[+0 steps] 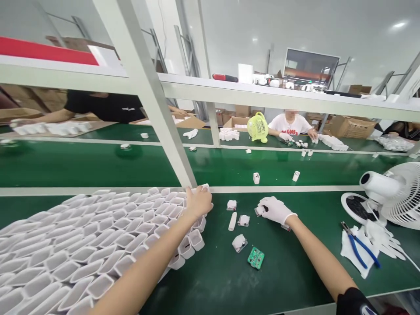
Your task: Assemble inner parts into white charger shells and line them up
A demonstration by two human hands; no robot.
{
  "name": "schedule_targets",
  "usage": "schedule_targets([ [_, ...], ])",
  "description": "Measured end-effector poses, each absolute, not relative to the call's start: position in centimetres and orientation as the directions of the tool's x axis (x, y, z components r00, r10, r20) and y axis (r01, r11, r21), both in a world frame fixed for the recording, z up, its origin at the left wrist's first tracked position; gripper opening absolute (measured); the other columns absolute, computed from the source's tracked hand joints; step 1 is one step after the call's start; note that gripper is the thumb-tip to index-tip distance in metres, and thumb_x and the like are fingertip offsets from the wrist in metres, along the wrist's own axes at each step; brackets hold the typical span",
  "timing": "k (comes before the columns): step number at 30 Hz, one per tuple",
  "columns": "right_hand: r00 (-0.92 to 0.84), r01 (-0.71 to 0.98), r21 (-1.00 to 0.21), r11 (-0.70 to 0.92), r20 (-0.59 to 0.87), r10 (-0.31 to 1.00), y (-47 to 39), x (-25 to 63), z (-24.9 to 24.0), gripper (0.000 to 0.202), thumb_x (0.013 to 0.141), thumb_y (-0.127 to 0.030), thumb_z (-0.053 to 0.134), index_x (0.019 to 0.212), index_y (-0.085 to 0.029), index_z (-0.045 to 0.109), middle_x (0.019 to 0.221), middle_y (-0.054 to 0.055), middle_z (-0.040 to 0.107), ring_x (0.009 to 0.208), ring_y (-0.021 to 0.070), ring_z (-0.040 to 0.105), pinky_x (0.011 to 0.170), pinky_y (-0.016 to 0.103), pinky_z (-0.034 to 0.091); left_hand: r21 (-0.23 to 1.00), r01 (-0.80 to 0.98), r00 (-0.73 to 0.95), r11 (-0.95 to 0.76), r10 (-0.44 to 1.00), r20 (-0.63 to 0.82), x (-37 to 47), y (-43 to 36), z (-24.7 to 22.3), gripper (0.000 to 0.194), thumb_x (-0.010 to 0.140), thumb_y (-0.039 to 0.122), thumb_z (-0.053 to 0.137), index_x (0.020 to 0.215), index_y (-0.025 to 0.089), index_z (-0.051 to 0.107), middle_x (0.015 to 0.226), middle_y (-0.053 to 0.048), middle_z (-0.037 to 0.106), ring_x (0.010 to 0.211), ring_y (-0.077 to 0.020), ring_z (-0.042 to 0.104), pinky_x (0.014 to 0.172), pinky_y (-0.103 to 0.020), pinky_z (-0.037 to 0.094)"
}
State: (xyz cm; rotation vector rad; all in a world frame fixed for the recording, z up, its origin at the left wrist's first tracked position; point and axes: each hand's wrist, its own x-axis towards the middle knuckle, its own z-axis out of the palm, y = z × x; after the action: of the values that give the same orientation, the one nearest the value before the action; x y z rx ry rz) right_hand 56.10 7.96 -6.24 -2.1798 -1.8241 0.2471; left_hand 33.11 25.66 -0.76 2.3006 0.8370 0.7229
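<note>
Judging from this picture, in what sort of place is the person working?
Most likely an electronics assembly line: many open white cases stand packed together, a green circuit board lies on the bench, and a co-worker opposite works among small parts.

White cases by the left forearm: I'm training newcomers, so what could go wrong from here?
The left forearm extends over the packed white cases, so it might brush and shift some. The green circuit board lies uncovered on the bench, so it could get scratched or bumped.

Post behind cups, gap under shelf
</note>
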Motion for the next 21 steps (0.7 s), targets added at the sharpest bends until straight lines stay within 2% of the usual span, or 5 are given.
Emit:
schedule_targets([
  [7,0.350,0.859,-0.427,-0.281,0.090,0.932,7.9,55.5,-7.2,0.028,0.077,-0.029,0.055,0.102,-0.025,0.065,0.100,0.004,0.063,0.094,0.0202,0.057,0.086,0.031,0.043,0.831,0.271,0.629,-0.485,0.743,0.229,34.8,25.2,0.5,0.024,0.065,0.030,0.065,0.063,0.015,0.048,0.088,-0.011,0.056,0.110,-0.0323,0.047,0.099,-0.050,0.032],
  [11,0.371,0.833,-0.484,-0.269,0.126,0.920,8.6,54.9,-6.8,0.025,0.072,-0.023,0.056,0.095,-0.022,0.067,0.099,0.004,0.064,0.095,0.0208,0.057,0.087,0.032,0.042,0.966,-0.009,0.645,-0.260,0.737,0.204,37.6,23.4,2.3,0.037,0.068,0.047,0.062,0.077,0.017,0.042,0.077,-0.003,0.052,0.079,-0.0188,0.058,0.072,-0.034,0.048],
  [14,0.444,0.768,-0.574,-0.283,0.160,0.882,8.5,54.6,-5.8,0.023,0.073,-0.027,0.055,0.092,-0.020,0.067,0.097,0.004,0.065,0.089,0.0181,0.060,0.085,0.030,0.045,0.976,-0.205,0.627,-0.075,0.755,0.190,39.4,21.5,3.0,0.049,0.066,0.053,0.064,0.089,0.018,0.039,0.076,0.000,0.049,0.067,-0.0123,0.055,0.054,-0.022,0.043],
  [18,0.540,0.677,-0.690,-0.256,0.229,0.810,7.6,54.6,-2.9,0.029,0.080,-0.036,0.050,0.098,-0.020,0.065,0.101,0.003,0.066,0.093,0.0174,0.061,0.088,0.030,0.047,0.934,-0.351,0.609,0.061,0.773,0.179,40.4,19.5,3.2,0.061,0.060,0.050,0.072,0.099,0.015,0.041,0.068,0.004,0.045,0.054,-0.0056,0.042,0.046,-0.017,0.033],
  [21,0.607,0.624,-0.761,-0.175,0.332,0.722,7.0,54.1,0.6,0.032,0.084,-0.041,0.048,0.103,-0.019,0.062,0.109,0.005,0.065,0.102,0.0174,0.060,0.093,0.030,0.045,0.915,-0.391,0.643,0.095,0.739,0.198,39.5,18.4,4.0,0.058,0.058,0.047,0.075,0.096,0.014,0.046,0.068,0.003,0.046,0.055,-0.0060,0.044,0.050,-0.019,0.040],
])
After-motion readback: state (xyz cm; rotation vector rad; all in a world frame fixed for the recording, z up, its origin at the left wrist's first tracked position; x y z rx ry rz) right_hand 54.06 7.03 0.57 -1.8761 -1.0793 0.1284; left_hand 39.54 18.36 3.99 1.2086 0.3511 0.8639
